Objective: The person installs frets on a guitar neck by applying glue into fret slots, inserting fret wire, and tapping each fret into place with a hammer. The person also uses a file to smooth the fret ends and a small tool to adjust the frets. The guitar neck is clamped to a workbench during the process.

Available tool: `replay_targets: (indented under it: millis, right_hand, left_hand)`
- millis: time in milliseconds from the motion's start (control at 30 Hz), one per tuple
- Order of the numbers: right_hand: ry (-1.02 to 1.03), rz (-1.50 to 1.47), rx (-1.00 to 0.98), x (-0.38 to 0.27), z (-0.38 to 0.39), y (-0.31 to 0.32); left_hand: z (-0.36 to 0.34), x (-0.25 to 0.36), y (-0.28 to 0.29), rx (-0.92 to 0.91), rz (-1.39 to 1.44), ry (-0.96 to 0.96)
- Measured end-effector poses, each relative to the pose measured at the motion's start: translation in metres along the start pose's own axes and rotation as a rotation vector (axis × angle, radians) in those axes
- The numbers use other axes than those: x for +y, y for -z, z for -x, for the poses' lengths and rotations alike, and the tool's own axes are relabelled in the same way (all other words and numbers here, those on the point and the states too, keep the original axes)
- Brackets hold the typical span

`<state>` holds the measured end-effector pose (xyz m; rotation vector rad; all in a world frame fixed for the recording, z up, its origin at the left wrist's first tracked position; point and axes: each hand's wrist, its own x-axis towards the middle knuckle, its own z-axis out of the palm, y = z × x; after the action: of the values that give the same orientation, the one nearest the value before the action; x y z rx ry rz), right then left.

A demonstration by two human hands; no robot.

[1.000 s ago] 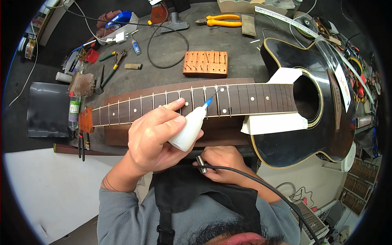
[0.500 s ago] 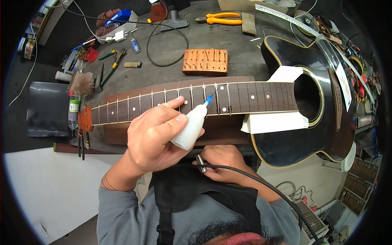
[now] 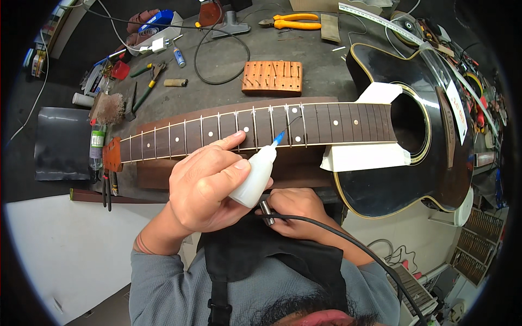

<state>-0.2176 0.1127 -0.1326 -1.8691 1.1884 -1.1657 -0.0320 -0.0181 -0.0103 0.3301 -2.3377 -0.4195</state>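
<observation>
My left hand (image 3: 209, 182) is closed around a white squeeze bottle (image 3: 253, 179) with a blue nozzle and a thin dark needle. The needle is over the fretboard (image 3: 261, 127) of a black acoustic guitar (image 3: 375, 187), near the last metal frets. Its index fingertip rests on the fretboard. Beyond those frets, toward the sound hole (image 3: 410, 127), the slots show no fret wire. My right hand (image 3: 296, 211) is closed at the bench edge, with a short metal cylinder (image 3: 267, 213) at its fingers; the rest of that tool is hidden.
White paper (image 3: 367, 156) covers the guitar body beside the neck. A drilled wooden block (image 3: 272, 77) holds several fret pieces. Yellow-handled pliers (image 3: 296, 22), green-handled pliers (image 3: 147, 89) and a clear bottle (image 3: 97, 145) lie or stand around. A black cable (image 3: 348, 244) crosses my right forearm.
The bottle's needle has shifted slightly toward me and to the right over the fretboard. The whole view has shifted a little. My right hand keeps its closed pose at the bench edge.
</observation>
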Motion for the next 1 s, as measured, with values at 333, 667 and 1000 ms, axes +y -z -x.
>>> replay_targets:
  millis: [333,667,1000]
  right_hand:
    - [0.019,0.040,-0.007,0.000,0.001,-0.001]
    - [0.023,0.029,0.016,0.001,0.001,-0.003]
    - [0.043,0.045,0.032,0.001,0.001,-0.004]
  left_hand:
    - [0.002,0.007,0.001,-0.005,-0.009,-0.017]
    - [0.009,0.010,0.000,0.008,-0.017,-0.022]
    - [0.012,0.012,0.001,0.002,-0.008,-0.034]
